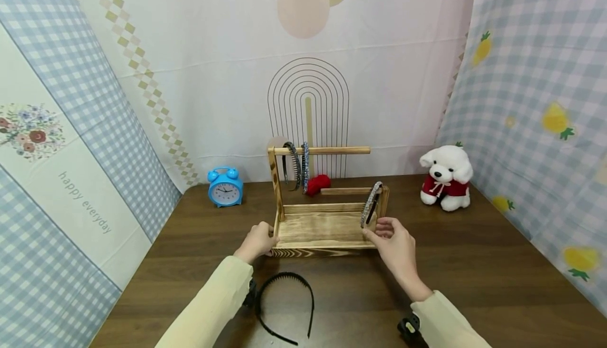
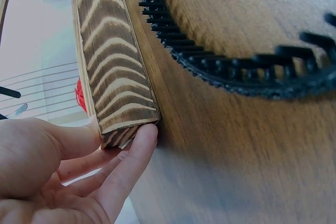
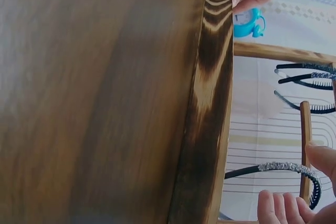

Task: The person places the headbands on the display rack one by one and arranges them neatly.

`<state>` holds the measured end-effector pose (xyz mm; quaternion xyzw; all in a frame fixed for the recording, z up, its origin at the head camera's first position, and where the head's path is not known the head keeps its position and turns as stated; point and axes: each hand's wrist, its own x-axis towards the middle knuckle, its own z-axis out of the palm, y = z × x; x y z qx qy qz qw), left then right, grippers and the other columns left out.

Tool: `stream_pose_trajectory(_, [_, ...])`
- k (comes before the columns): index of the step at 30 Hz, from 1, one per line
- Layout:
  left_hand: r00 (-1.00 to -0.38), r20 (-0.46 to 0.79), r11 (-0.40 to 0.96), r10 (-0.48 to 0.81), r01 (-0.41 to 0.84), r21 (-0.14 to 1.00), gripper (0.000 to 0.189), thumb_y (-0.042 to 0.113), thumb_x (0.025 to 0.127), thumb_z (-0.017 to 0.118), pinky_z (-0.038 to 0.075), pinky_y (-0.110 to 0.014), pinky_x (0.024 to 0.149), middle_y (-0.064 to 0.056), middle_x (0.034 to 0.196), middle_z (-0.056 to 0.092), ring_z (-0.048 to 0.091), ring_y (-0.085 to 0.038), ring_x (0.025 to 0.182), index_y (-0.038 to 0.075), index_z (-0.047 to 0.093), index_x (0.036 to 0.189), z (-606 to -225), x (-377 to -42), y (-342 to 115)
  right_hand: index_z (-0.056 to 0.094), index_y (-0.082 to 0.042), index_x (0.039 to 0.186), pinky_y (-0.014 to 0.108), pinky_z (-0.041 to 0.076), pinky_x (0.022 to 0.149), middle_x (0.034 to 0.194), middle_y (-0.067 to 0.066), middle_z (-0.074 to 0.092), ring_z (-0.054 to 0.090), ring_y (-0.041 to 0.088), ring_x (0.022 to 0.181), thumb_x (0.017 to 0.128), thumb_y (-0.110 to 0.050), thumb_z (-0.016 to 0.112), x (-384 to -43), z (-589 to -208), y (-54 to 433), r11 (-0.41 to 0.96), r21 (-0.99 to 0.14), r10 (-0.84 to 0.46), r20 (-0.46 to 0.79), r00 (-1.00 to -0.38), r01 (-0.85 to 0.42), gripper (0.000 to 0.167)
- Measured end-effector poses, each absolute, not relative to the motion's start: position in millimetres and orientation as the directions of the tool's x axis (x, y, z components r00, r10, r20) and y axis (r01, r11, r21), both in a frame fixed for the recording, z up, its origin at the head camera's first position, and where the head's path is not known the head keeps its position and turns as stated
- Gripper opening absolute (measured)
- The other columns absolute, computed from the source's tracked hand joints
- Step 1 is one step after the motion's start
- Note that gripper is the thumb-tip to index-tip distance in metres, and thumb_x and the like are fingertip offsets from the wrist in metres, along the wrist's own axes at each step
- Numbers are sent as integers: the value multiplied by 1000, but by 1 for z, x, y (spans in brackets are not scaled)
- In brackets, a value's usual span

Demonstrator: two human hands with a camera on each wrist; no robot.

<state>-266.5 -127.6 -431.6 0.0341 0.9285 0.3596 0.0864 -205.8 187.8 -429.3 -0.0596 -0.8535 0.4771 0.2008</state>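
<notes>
A two-armed wooden headband rack [image 1: 327,252] with a tray base stands mid-table. My left hand [image 1: 258,240] grips its left end; in the left wrist view the thumb and fingers [image 2: 139,148] close round the tray's corner. At the right end, my right hand [image 1: 395,242] is beside a glittery silver headband [image 1: 371,203] hung on the lower rod. In the right wrist view, that headband [image 3: 283,166] passes through the gap between my thumb and fingers [image 3: 268,208]. Two more headbands [image 1: 305,168] hang from the upper rod. A black toothed headband [image 1: 260,298] lies in front, near my left wrist.
A blue alarm clock [image 1: 225,187] stands at the back left, and a white plush dog [image 1: 446,176] in a red top sits at the back right. Behind the rack is a red ball [image 1: 319,183]. Printed cloth [image 1: 227,63] hangs along the table's back and sides.
</notes>
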Motion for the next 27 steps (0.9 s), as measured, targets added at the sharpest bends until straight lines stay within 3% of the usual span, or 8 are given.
stream_pose_trajectory(10, [-982,-135,737,129,4,676,28,3,95,61,60,-30,55,-18,89,65,66,-19,60,-11,62,119,-432,-267,-128,67,-1,110,28,58,76,99,13,74,72,24,90,80,-26,82,-198,-430,178,525,-845,266,277,-923,-103,41])
stream_pose_trajectory(27, [-984,-132,735,119,-2,678,27,4,95,62,60,-30,55,-18,86,65,67,-20,59,-11,63,117,-432,-267,-127,70,-3,106,22,56,67,96,9,74,72,23,88,81,-20,82,-184,-433,156,469,-879,189,195,-962,-86,33])
